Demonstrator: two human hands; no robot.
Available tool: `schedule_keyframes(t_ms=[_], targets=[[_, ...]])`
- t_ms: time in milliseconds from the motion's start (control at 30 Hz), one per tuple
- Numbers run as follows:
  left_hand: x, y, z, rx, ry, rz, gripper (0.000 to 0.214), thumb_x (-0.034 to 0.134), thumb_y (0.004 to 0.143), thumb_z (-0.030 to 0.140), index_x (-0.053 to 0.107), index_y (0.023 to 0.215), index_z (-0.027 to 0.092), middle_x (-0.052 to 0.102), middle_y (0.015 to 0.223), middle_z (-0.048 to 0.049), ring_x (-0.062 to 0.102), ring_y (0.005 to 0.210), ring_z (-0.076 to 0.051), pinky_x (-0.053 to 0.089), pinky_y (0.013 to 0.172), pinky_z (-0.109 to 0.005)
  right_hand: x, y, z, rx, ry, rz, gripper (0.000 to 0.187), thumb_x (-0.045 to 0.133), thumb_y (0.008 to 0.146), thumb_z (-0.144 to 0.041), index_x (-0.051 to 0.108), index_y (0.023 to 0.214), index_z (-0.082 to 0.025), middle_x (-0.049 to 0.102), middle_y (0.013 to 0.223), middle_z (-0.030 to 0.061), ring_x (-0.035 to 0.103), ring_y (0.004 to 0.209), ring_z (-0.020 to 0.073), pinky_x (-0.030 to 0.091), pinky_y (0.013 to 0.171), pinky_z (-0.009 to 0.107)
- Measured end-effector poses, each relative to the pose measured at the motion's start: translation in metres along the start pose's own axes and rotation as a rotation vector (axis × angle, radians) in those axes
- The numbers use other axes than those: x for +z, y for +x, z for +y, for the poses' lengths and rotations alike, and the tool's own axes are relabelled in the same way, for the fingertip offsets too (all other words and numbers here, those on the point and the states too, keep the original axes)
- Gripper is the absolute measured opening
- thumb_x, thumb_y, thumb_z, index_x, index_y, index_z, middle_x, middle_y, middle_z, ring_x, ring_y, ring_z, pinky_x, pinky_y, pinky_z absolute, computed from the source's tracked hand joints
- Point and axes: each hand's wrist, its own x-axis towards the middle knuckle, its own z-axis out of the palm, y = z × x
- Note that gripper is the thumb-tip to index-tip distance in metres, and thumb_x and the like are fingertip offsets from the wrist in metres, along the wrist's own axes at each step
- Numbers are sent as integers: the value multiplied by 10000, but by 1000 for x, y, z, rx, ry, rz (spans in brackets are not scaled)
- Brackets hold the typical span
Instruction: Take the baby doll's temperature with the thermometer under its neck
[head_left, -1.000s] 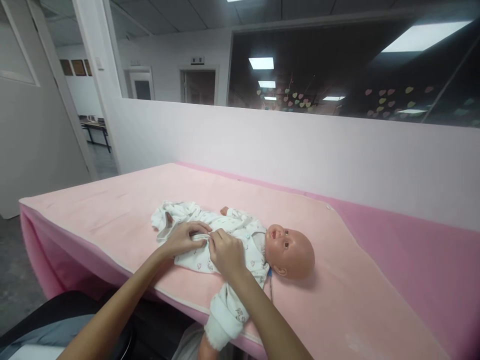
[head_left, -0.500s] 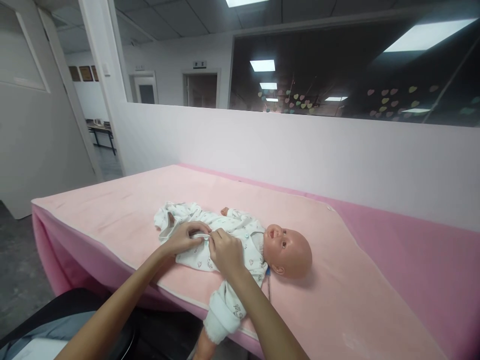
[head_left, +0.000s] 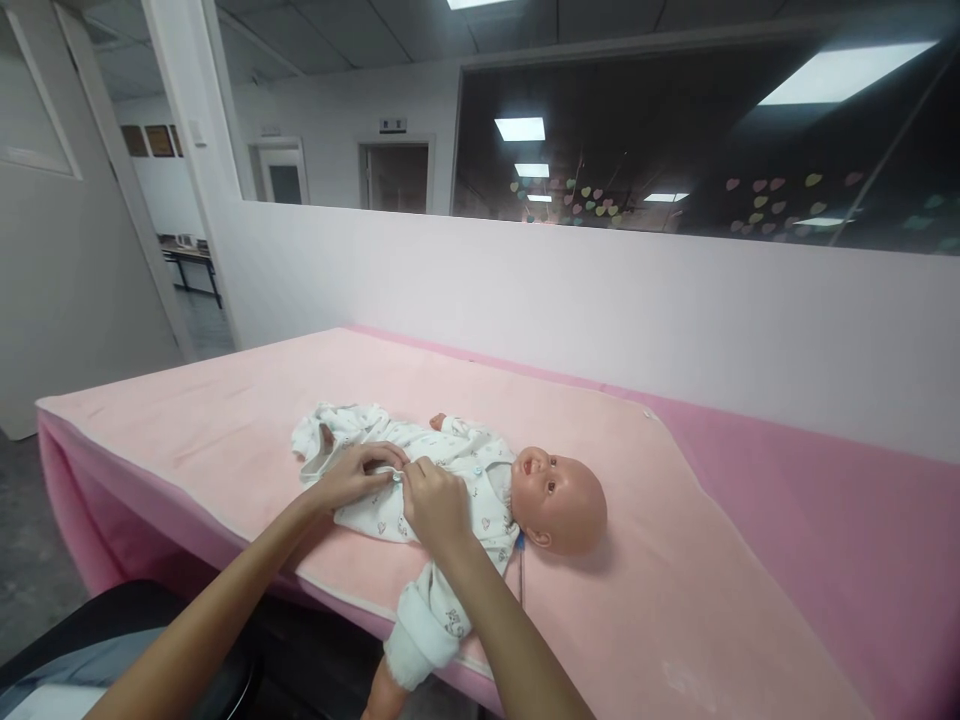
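A baby doll (head_left: 562, 505) lies on its back, head to the right, dressed in white patterned baby clothes (head_left: 375, 518). My left hand (head_left: 352, 473) rests on the middle of the garment, its fingers closed on the edge of the front opening. Right beside it my right hand (head_left: 437, 500) pinches the same edge, fingertips nearly meeting the left ones. A small pale button (head_left: 397, 478) shows between the hands, and another button (head_left: 478, 470) sits nearer the doll's neck. The doll's near arm (head_left: 386, 690) hangs over the table edge in a rolled-up sleeve (head_left: 424, 625).
The doll lies on a table with a pale pink cover (head_left: 225, 430). A white wall (head_left: 525, 290) with a window above stands behind it. At the left is a door (head_left: 67, 260). A dark chair (head_left: 127, 610) is below the near edge.
The view has shifted slightly, so everything sits a little further left. My hands stay at the garment's front edge, and a button now shows more plainly between them.
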Motion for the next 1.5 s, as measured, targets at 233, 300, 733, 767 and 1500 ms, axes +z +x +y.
schedule_keyframes(t_ms=[233,300,733,767,1500], targets=[[4,0,1,21,-70,-16,148,560,766,277,639,829,169,619,1067,-82,572,962,-231,444,903,-340,-2,0,-2,23,-11,-12,175,385,911,-252,547,920,-187,597,802,41,574,662,144,353,497,238],[4,0,2,22,-82,-23,129,558,769,268,627,803,164,616,1061,-84,571,954,-226,443,900,-337,-2,0,-2,25,-8,-12,168,388,911,-262,541,933,-195,600,808,34,576,664,144,350,498,234],[3,-6,1,3,-343,154,165,588,777,326,635,813,172,643,978,-70,573,976,-230,437,887,-345,-1,1,-2,60,8,22,177,385,912,-244,555,892,-202,608,792,18,571,647,125,301,493,236],[3,-6,0,3,-319,150,177,595,776,339,652,791,173,643,1005,-76,570,991,-236,435,893,-347,-2,1,-1,57,5,19,184,379,915,-246,557,898,-200,608,792,20,570,643,122,303,495,233],[3,-3,-8,15,-55,94,204,698,694,379,731,833,232,663,1061,-54,598,1007,-244,467,899,-348,-3,2,-1,68,37,-2,183,396,886,-221,573,925,-199,623,832,25,579,688,139,328,522,226]])
